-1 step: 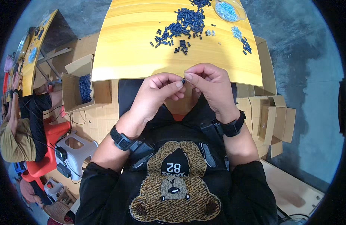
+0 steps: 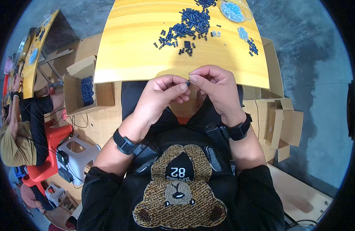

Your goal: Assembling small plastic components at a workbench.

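Close to the table's near edge, my two hands meet fingertip to fingertip. Between the thumb and forefinger of my left hand [image 2: 162, 92] is a small black cylindrical piece [image 2: 188, 82], mostly covered by the fingers. My right hand [image 2: 218, 84] is closed in a pinch right against that piece; whatever is between its fingertips is too small to make out. Beyond the hands, a large heap of similar black pieces [image 2: 192, 23] lies on the yellow wood-grain table [image 2: 135, 50], with a few loose ones on its near side.
A round clear dish [image 2: 244, 18] of small pale-blue parts stands at the far right, near a little pile of clear parts [image 2: 243, 33] and black pieces [image 2: 253, 48]. Cardboard boxes [image 2: 75, 92] flank the table. At left, another person [image 2: 17, 142] sits by a white stool [image 2: 77, 154].
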The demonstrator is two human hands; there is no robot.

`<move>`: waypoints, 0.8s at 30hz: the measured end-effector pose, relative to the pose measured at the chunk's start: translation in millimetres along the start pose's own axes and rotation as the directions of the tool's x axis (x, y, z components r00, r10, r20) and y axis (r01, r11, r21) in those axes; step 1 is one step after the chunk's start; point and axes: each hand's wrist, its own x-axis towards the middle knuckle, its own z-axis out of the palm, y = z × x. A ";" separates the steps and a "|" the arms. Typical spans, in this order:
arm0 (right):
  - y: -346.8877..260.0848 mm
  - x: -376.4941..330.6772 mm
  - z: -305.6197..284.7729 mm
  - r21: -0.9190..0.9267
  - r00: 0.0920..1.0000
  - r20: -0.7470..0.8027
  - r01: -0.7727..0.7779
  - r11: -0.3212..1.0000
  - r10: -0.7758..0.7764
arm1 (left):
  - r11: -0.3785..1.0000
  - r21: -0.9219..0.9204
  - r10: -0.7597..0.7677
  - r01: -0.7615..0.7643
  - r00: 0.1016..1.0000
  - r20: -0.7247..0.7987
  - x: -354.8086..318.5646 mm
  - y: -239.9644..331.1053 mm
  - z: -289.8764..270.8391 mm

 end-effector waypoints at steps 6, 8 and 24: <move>-0.2 -2.4 1.5 0.018 1.000 0.012 -0.006 1.000 0.006 | 1.000 -0.023 -0.017 0.017 1.000 0.005 -4.0 2.0 0.7; -0.8 -2.5 2.7 0.046 1.000 0.022 -0.012 0.999 0.011 | 0.999 -0.032 -0.028 0.028 1.000 -0.003 -5.4 3.1 0.7; 17.7 5.6 8.1 -0.008 0.988 0.058 0.144 0.990 -0.143 | 0.999 -0.027 -0.034 0.032 0.998 -0.048 -9.1 9.4 0.7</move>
